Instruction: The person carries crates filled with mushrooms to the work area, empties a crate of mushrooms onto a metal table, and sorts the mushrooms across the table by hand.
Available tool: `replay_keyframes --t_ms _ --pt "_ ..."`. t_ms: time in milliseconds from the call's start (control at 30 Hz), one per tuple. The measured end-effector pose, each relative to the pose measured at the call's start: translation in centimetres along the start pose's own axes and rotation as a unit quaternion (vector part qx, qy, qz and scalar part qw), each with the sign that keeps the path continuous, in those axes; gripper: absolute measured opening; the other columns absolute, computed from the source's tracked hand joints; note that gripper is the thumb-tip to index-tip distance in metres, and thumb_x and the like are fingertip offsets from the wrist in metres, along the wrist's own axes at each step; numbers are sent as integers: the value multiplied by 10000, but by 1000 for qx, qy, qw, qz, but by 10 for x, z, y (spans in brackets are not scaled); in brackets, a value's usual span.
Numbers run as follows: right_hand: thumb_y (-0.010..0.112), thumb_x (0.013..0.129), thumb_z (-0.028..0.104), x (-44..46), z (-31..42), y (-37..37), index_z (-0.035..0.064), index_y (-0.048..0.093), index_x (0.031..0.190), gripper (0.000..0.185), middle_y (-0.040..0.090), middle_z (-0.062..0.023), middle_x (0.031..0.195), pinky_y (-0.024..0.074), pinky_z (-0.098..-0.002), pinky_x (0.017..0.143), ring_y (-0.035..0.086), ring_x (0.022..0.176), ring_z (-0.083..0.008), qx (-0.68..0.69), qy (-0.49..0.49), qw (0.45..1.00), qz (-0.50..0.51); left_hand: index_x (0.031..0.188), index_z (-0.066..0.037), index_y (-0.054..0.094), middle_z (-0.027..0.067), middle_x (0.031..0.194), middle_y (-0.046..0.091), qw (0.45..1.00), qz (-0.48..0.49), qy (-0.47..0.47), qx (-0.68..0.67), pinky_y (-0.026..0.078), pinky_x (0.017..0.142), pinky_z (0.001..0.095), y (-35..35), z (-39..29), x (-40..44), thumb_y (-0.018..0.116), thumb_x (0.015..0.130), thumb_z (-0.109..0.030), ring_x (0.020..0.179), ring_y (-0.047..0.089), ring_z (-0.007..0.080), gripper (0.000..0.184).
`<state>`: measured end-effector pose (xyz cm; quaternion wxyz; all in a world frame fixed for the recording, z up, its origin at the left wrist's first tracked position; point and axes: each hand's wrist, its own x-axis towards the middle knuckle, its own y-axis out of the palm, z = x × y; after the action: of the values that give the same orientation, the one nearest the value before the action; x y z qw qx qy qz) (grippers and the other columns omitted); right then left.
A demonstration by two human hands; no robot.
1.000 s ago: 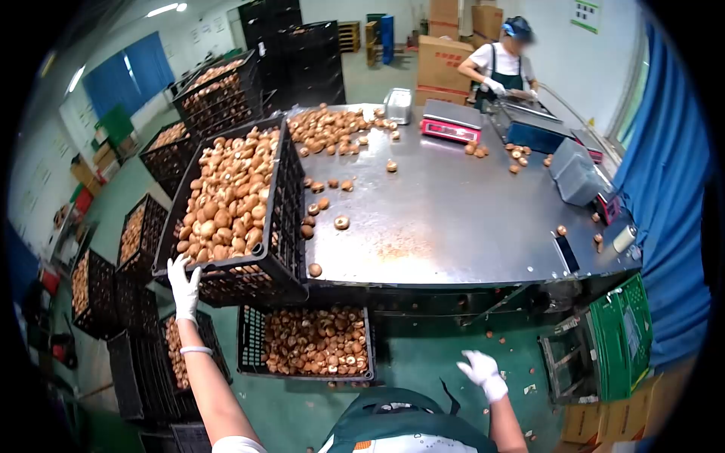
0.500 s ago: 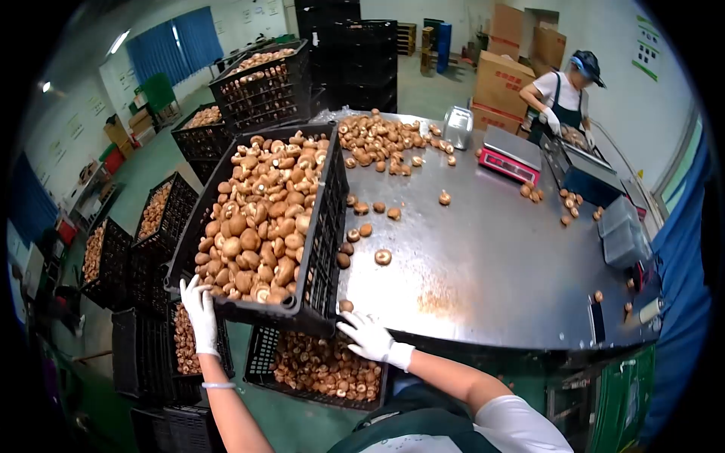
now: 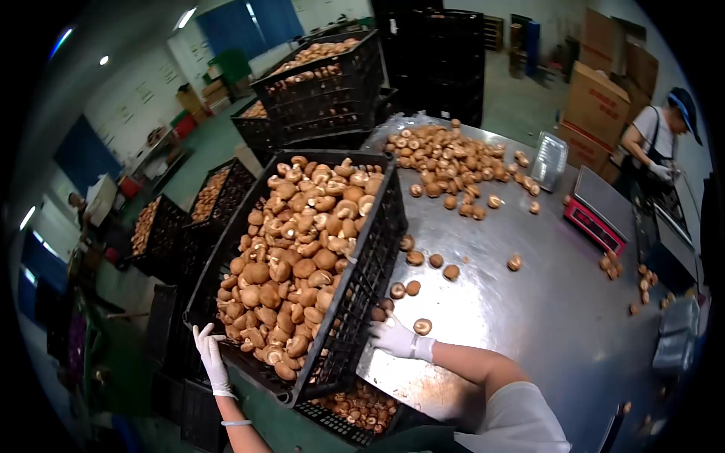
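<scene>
A black plastic crate [image 3: 377, 253] heaped with brown mushrooms [image 3: 294, 260] stands tilted in my view at the left edge of the metal table. My left hand [image 3: 212, 364], in a white glove, is at its near left corner. The fingers are stretched and spread against the rim, not wrapped around it. My right hand [image 3: 394, 338], also gloved, rests low over the tabletop beside the crate's right wall. Its fingers reach toward a few loose mushrooms [image 3: 381, 309], apparently touching one; the fingertips are partly hidden.
More mushrooms [image 3: 449, 162] are piled at the table's [image 3: 483, 317] far end, near a clear plastic tray [image 3: 549, 161]. A red scale [image 3: 595, 219] stands to the right, with a co-worker [image 3: 657, 140] behind it. Another mushroom crate [image 3: 351, 411] sits below; full crates [image 3: 321, 90] are stacked behind.
The view has turned left. My right hand has moved forward from the table's near edge toward the loose mushrooms beside the crate. My left hand stays at the crate's near left corner.
</scene>
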<state>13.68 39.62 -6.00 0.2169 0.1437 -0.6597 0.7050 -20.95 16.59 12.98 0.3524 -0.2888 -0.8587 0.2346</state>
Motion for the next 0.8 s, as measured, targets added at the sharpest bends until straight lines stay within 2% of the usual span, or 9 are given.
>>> replay_keyframes --t_ms 100,133,267,333,400,433,567,667,800 --pt "558 728 187 10 -51 -7 146 606 738 64 591 -64 968 312 -597 945 536 989 -203 -75 5 997 14 873 -35 633 119 1269 510 999 18 -3 31 145 1115 432 -3 -9 1 384 968 -238 1374 202 342 335" --pt "576 694 173 19 -63 -11 127 608 646 74 606 -72 856 354 -549 887 561 897 -228 -105 59 979 167 876 -41 635 120 1269 510 1000 13 -9 26 145 1116 433 -2 -10 1 384 967 -236 1372 203 343 330" --pt "566 791 342 17 -138 -67 105 681 735 269 605 -133 881 405 -462 806 573 849 -301 -144 267 946 111 867 -65 653 146 1231 534 999 -2 -22 34 157 1115 432 2 -15 -1 368 961 -192 1347 240 344 326" --pt "593 756 312 9 -182 -81 99 681 794 234 608 -144 926 441 -451 765 586 872 -309 -161 369 892 207 852 -43 657 147 1210 551 999 -26 -32 -31 309 1035 371 8 -3 1 450 893 -148 1210 403 239 236" --pt "657 714 211 22 -178 -140 76 677 887 220 638 -121 918 467 -408 768 602 878 -293 11 427 904 29 844 -58 661 145 1193 569 989 -80 -91 -90 334 1023 366 17 -19 3 480 876 -133 1154 462 224 199" --pt "640 747 202 16 -208 -120 67 677 951 247 644 -150 962 477 -402 789 606 901 -308 4 353 931 -94 832 -77 667 133 1217 563 993 -17 50 107 269 1068 403 4 -6 2 472 893 -166 1199 429 275 223" --pt "598 836 159 109 -112 -193 -3 582 1127 334 579 -178 1092 397 -403 949 535 1028 -350 83 162 960 -213 726 -52 623 136 1157 608 997 -58 9 -48 245 1088 462 12 -2 5 450 885 -161 1276 341 422 259" --pt "656 793 267 173 27 -216 -29 541 1177 498 582 -192 1109 417 -402 919 543 1029 -357 184 -12 973 -137 908 30 620 163 1084 616 995 -61 -7 -79 271 1080 410 10 -6 4 449 892 -152 1153 495 287 249" --pt "728 689 451 206 147 -204 -49 474 1245 789 598 -222 1065 486 -402 765 614 870 -356 198 -85 970 116 1029 -65 658 132 1370 439 979 -74 -35 -187 158 1134 404 19 -5 -3 476 900 -149 1382 189 329 238"
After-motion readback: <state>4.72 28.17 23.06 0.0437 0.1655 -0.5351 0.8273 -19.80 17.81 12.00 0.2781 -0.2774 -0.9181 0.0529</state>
